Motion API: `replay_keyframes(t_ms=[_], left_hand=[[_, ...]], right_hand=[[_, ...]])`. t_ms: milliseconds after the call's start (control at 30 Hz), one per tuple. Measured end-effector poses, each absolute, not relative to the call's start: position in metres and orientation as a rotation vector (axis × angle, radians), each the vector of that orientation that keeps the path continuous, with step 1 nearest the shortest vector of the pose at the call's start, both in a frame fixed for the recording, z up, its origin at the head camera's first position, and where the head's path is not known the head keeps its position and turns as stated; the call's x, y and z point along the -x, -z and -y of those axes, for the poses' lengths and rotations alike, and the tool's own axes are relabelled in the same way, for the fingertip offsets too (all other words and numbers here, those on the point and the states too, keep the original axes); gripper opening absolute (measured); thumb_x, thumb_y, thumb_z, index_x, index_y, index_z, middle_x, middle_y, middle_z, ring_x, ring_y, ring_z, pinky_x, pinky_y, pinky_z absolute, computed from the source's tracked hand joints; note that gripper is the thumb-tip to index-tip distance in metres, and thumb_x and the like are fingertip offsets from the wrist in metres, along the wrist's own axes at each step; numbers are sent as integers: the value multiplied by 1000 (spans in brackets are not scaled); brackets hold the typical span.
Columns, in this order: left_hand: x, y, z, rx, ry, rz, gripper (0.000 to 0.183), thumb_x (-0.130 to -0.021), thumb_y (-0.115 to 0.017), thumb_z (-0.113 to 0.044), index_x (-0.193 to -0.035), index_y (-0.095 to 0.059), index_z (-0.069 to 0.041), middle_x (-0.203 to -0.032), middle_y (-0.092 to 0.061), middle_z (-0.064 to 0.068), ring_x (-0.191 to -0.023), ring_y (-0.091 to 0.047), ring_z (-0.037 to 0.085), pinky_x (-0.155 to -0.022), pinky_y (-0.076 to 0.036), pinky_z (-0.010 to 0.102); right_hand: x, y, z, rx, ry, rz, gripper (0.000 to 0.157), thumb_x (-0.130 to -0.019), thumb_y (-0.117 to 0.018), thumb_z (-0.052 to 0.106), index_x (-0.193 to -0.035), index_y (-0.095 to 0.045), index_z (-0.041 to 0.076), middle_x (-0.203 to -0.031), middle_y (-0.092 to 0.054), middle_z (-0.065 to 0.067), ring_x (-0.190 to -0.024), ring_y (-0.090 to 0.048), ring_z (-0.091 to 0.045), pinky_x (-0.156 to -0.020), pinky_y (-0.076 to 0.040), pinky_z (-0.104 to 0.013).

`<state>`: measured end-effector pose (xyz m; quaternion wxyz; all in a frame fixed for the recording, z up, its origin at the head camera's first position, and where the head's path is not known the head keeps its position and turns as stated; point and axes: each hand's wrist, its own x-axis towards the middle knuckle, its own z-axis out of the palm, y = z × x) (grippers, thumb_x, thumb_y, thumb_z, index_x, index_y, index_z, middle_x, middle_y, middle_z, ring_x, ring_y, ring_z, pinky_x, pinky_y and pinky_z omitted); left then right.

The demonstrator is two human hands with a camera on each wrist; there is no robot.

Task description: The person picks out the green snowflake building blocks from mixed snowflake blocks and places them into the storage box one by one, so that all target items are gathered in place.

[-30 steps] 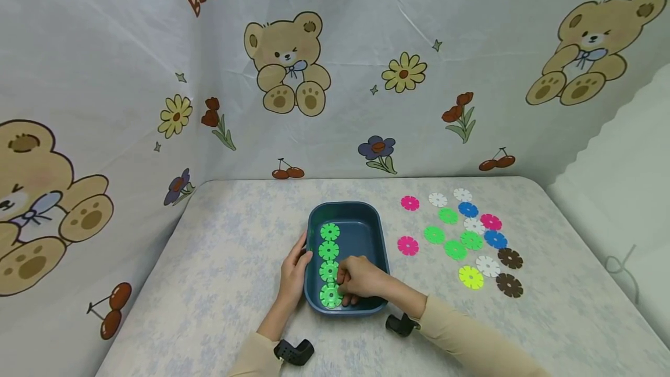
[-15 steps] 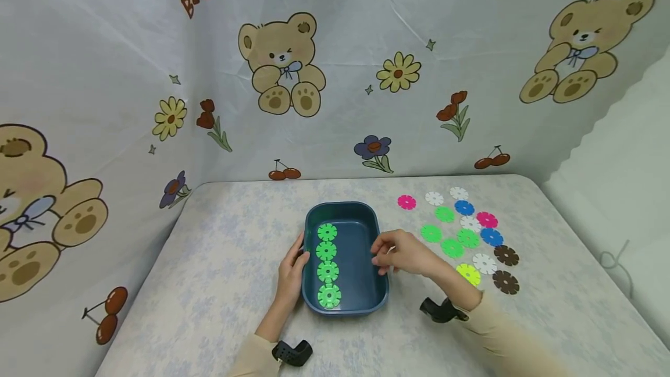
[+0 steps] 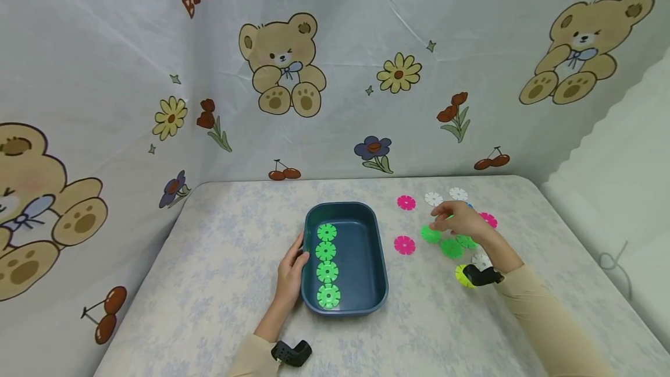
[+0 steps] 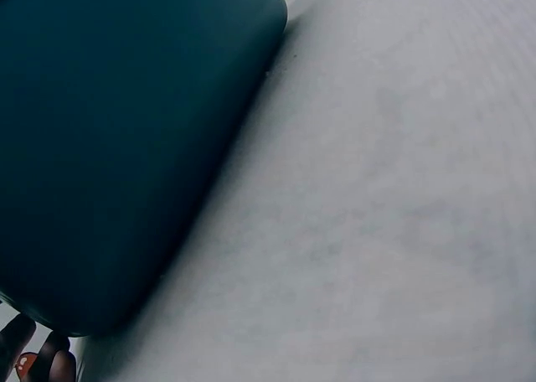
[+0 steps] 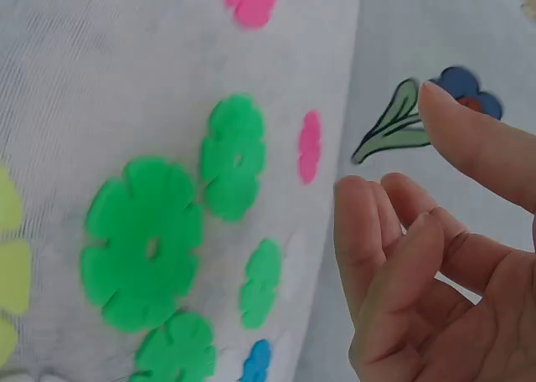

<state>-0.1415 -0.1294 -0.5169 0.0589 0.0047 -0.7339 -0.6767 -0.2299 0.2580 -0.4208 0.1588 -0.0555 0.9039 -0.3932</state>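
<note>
Right hand (image 3: 459, 218): fingers loosely bent, thumb apart, holding nothing, over loose green discs (image 3: 452, 248) on the surface (image 3: 235, 237).
Left hand (image 3: 289, 272): grips the blue tray (image 3: 358, 260) at its left edge.
Disc feel: thin, notched; likely light, stiff, slightly slick, hard to break.
Where to hold: probably opposite rims, tipping one edge up first.
Tray row: four green discs (image 3: 327, 267) along its left side.

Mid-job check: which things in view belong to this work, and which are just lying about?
Likely part of the job:
blue tray, held by the left hand
four green discs inside it
loose green discs near the right hand

Apparently just lying about:
pink discs
white discs
yellow disc, partly hidden
blue disc, partly visible
</note>
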Motion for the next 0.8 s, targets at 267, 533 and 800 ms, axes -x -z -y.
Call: replay_keyframes(t_ms=[267,533,800], left_hand=[[141,517,129,-24,2058,2232,50,-102,-49,-17,-151,-39,-16,-154,-42,7,-127,-48,29,-92,-42,17],[141,516,129,-15,2061,2227,51,-101,-49,-18,-151,-39,-17,-154,-41,7,-129,-48,29,-93,-42,18],[141,516,129,-15,2077,2218,50,-102,-49,-18,-151,-39,-19,-154,-41,6,-129,-47,28,-93,-42,18]], right_hand=[[247,449,-272,96,1093,-2533,46,-86,-74,15,-120,-56,-10,-91,-59,-10,-74,-52,-19,-62,-46,-31],[256,471,-269,76,982,-2581,43,-80,-80,15,-113,-60,-5,-89,-52,-9,-80,-47,-21,-66,-43,-31],[258,472,-267,101,908,-2631,35,-78,-81,11,-103,-62,-4,-85,-51,-7,-81,-47,-21,-67,-42,-31]])
